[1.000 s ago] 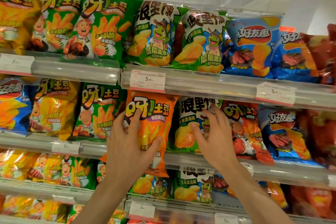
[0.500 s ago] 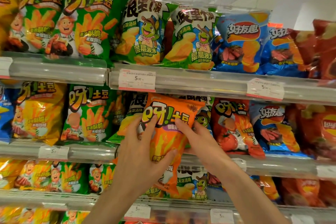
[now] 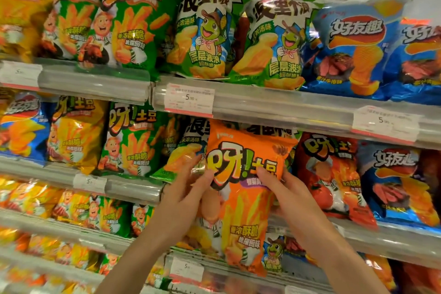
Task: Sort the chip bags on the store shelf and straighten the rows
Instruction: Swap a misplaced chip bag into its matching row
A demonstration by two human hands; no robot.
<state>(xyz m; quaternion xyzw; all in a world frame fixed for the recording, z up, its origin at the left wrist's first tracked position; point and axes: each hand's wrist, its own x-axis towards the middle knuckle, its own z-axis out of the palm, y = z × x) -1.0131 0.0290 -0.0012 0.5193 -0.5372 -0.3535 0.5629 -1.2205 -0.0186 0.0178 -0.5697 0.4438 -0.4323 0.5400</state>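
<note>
head view: left hand [image 3: 188, 194] and right hand [image 3: 290, 194] pinch the orange bag [image 3: 245, 198] by its sides, held before the middle shelf [image 3: 393, 238], covering a green bag [image 3: 181, 150]; red bag [image 3: 334, 174] just beside.

Store shelf [image 3: 274, 105], stacked tiers, clear rail on each front edge.
Top tier: green fry bags [image 3: 133, 24], green-white wave-chip bags [image 3: 202, 31], blue bags [image 3: 353, 48]. Middle tier: yellow bag [image 3: 76, 133], green bag [image 3: 128, 143], red-orange bag [image 3: 331, 174], blue bag [image 3: 401, 181]. Price tags [image 3: 189, 99] clipped to rails (lower tiers blurred).
</note>
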